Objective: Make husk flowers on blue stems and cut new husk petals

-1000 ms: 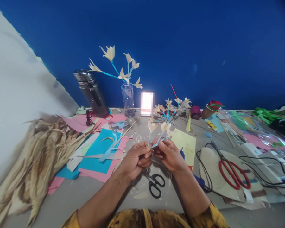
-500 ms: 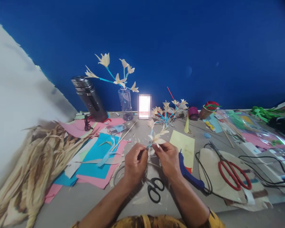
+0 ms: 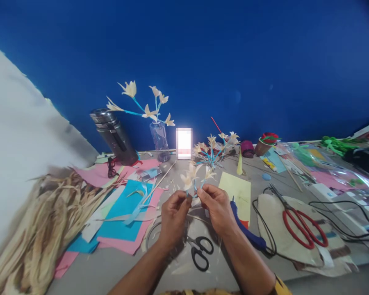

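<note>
At the middle of the table, my left hand (image 3: 176, 215) pinches the blue stems of a small bunch of cream flowers (image 3: 190, 175). My right hand (image 3: 217, 205) grips the same bunch from the right, thumb and finger at a blue stem. The blossoms stand up above my fingertips. Black-handled scissors (image 3: 202, 250) lie just below, between my forearms. Behind the bunch, more cream flowers on blue stems (image 3: 213, 153) rest on the table. A clear bottle (image 3: 160, 141) at the back holds tall flowers of the same kind.
Dried husks (image 3: 46, 237) and blue paper (image 3: 126, 221) lie at the left, with a dark flask (image 3: 117, 139) behind. On the right are a blue glue gun (image 3: 249, 233), yellow paper (image 3: 236, 190), red-handled scissors (image 3: 304, 225) on a cloth, black cables and a cup (image 3: 263, 146) with a red flower.
The flowers between my hands have turned more upright and spread apart, with blossoms now over both hands. The camera view has tilted slightly, so the background sits lower.
</note>
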{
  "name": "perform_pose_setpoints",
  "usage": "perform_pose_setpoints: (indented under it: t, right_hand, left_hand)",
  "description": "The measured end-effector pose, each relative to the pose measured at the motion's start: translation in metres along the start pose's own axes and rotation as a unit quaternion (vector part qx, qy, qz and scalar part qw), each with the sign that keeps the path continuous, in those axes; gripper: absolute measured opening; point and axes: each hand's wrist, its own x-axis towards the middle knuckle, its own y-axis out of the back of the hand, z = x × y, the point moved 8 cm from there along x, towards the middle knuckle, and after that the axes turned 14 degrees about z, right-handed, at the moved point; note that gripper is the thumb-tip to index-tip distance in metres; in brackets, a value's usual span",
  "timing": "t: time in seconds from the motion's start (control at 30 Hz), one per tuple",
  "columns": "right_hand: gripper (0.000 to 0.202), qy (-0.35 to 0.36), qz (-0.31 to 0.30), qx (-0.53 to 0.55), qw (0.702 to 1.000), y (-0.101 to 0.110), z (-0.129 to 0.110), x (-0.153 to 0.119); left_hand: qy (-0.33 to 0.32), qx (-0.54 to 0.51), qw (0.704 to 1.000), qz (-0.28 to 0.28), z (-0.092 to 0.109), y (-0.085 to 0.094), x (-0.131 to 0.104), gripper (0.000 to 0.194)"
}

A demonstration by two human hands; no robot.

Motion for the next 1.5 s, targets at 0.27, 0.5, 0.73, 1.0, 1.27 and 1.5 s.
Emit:
perform_pose_setpoints:
  t: [0.27,0.5,0.73,1.0,1.27,1.5]
  right_hand:
    - [0.03,0.048,0.051,-0.039,0.997,0.001,-0.004,-0.001]
    - [0.028,0.052,0.083,-0.034,0.995,-0.001,0.006,0.0]
    - [0.03,0.055,0.105,-0.035,0.992,-0.003,0.017,0.0]
    - [0.019,0.05,0.103,-0.047,0.992,0.002,0.013,0.008]
    - [0.021,0.03,0.19,-0.037,0.981,0.003,0.018,0.005]
    - [0.025,-0.003,0.149,0.038,0.988,-0.002,0.026,0.007]
  left_hand:
    - [0.165,-0.174,0.971,0.006,-0.028,-0.014,-0.002,0.037]
    - [0.26,-0.24,0.935,-0.007,-0.036,-0.025,-0.009,0.046]
    - [0.166,-0.179,0.968,0.052,-0.025,-0.01,0.001,0.042]
    - [0.065,-0.065,0.991,0.095,-0.021,0.003,0.002,0.031]
    - [0.205,-0.217,0.952,0.07,-0.034,-0.017,-0.006,0.048]
    - [0.219,-0.236,0.944,0.074,-0.033,-0.014,-0.004,0.044]
